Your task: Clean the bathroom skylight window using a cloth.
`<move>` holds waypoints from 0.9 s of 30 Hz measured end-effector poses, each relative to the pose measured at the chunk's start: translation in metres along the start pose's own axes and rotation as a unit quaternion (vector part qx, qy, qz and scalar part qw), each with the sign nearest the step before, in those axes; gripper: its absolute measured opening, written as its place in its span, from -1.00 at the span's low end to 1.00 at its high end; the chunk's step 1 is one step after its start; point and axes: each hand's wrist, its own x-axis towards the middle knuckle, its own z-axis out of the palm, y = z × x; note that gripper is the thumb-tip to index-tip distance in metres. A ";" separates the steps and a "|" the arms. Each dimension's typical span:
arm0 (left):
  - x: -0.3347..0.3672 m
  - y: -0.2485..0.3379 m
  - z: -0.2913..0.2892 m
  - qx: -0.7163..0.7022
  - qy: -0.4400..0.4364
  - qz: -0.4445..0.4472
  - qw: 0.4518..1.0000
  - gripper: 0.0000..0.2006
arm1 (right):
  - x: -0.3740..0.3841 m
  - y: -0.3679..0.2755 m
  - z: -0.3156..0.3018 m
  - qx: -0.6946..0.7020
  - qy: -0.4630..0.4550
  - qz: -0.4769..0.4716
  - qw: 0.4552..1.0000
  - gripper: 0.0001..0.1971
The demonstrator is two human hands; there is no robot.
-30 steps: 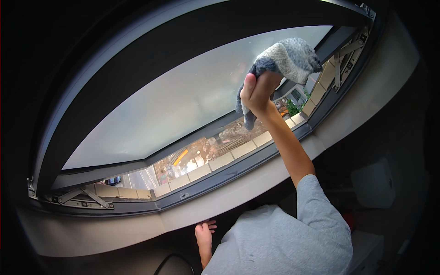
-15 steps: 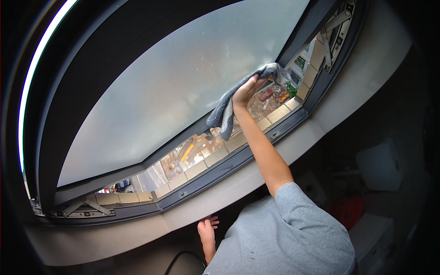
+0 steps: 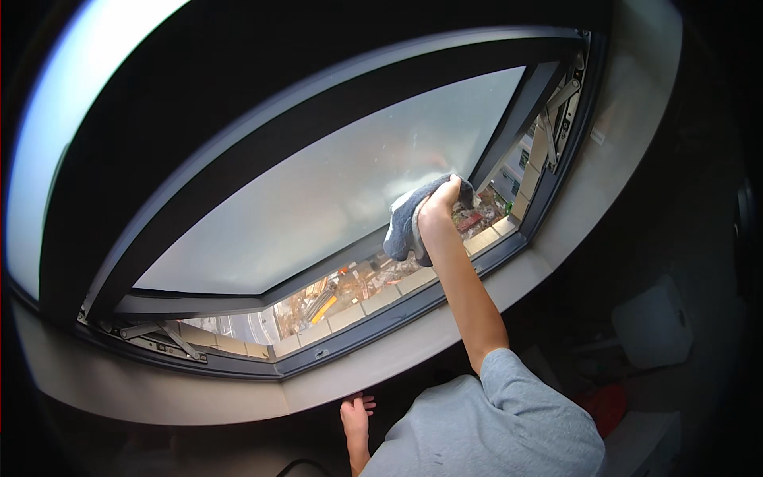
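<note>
My right hand point(image 3: 439, 208) is closed on a grey-blue cloth point(image 3: 407, 221) that hangs in loose folds. The cloth lies against the lower right part of a frosted window pane point(image 3: 318, 191), beside the sash's dark frame. This sash is tilted outward, leaving a gap at its bottom. Down at the front edge of the pale sill point(image 3: 397, 348), my left hand point(image 3: 357, 410) rests with fingers apart, holding nothing.
Metal hinge arms join the sash at the left point(image 3: 163, 338) and right point(image 3: 560, 111). Through the gap show a tiled ledge point(image 3: 346, 318) and debris-strewn ground far below. A white box-shaped object point(image 3: 653, 324) and a red object point(image 3: 604, 407) stand in shadow at right.
The view has shifted, so the window's upper frame shows more. My right hand has turned, and the cloth is bunched closer around it on the pane. My left hand stays at the sill.
</note>
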 end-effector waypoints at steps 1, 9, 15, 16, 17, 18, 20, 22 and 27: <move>0.000 0.002 -0.001 0.009 0.002 0.000 1.000 -0.70 | -0.018 -0.001 0.006 0.007 -0.041 0.017 0.999 -0.27; -0.017 0.026 -0.014 0.133 -0.071 0.018 0.988 -0.64 | -0.233 0.020 0.065 -0.251 -0.214 -0.466 0.821 -0.36; -0.057 0.079 -0.009 -0.160 -0.341 0.111 0.920 -0.36 | -0.303 0.055 0.016 -0.289 -0.444 -0.405 0.745 -0.60; -0.067 0.089 -0.005 -0.166 -0.338 0.110 0.920 -0.36 | -0.317 0.061 0.006 -0.273 -0.473 -0.384 0.744 -0.60; -0.078 0.099 0.000 -0.222 -0.335 0.172 0.899 -0.22 | -0.333 0.062 -0.005 -0.295 -0.485 -0.316 0.760 -0.60; -0.087 0.109 -0.001 -0.278 -0.327 0.231 0.873 -0.08 | -0.347 0.063 -0.015 -0.312 -0.485 -0.280 0.768 -0.60; -0.093 0.122 -0.009 -0.286 -0.360 0.231 0.857 0.15 | -0.370 0.069 -0.030 -0.339 -0.494 -0.230 0.767 -0.60; -0.091 0.128 -0.015 -0.306 -0.391 0.223 0.839 0.27 | -0.388 0.071 -0.045 -0.291 -0.474 -0.191 0.809 -0.60; -0.104 0.128 -0.006 -0.454 -0.265 0.248 0.814 0.19 | -0.399 0.071 -0.077 -0.210 -0.430 -0.054 0.876 -0.54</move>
